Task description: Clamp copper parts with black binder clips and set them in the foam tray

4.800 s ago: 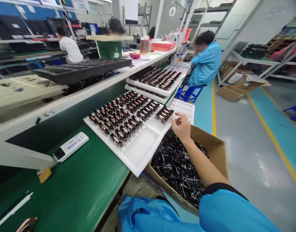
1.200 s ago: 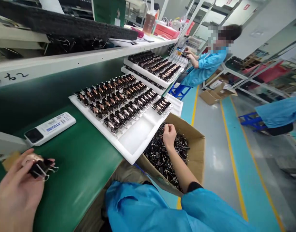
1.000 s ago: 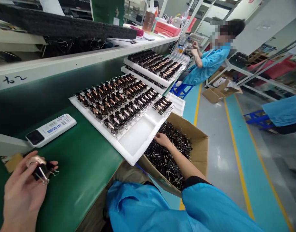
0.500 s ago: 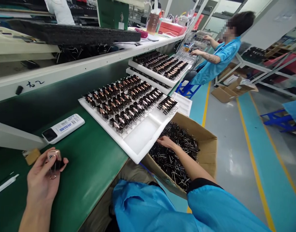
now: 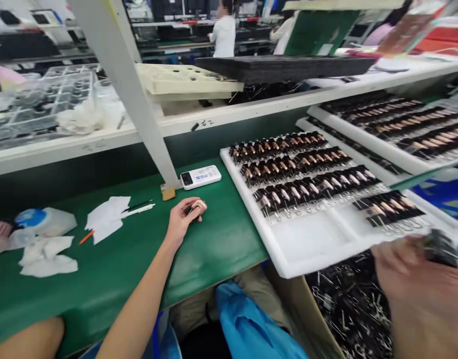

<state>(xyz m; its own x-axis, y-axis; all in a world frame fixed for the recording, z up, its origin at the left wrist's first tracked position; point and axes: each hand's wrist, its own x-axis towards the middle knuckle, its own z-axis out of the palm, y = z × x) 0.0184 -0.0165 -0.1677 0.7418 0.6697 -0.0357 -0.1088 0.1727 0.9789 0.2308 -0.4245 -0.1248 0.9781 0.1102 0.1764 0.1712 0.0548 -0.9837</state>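
My left hand [image 5: 182, 214] is closed over the green bench, holding a small rose-gold casing [image 5: 201, 205]; a dark part shows between the fingers. At the right, my right hand [image 5: 411, 274] is smeared by motion above the carton of loose clips. It grips a black binder clip [image 5: 440, 247], also blurred. Near that hand lies the white foam tray [image 5: 314, 239], filled with rows of black binder clips [image 5: 299, 194] clamped on small pinkish-gold pieces. Loose binder clips [image 5: 352, 304] fill the cardboard carton [image 5: 320, 319] below the tray's front edge.
A white power bank [image 5: 202, 177] lies by the shelf post [image 5: 139, 99]. Further left are white paper [image 5: 109, 217], an orange pen-like stick [image 5: 86, 238], crumpled tissue [image 5: 49, 259] and a bottle [image 5: 53, 222]. Another arm [image 5: 34, 339] rests at the lower left. A second loaded tray [image 5: 367, 139] stands behind right.
The view has swung left. My right hand has come up out of the carton with a binder clip. My left hand still holds the rose-gold casing over the bench.
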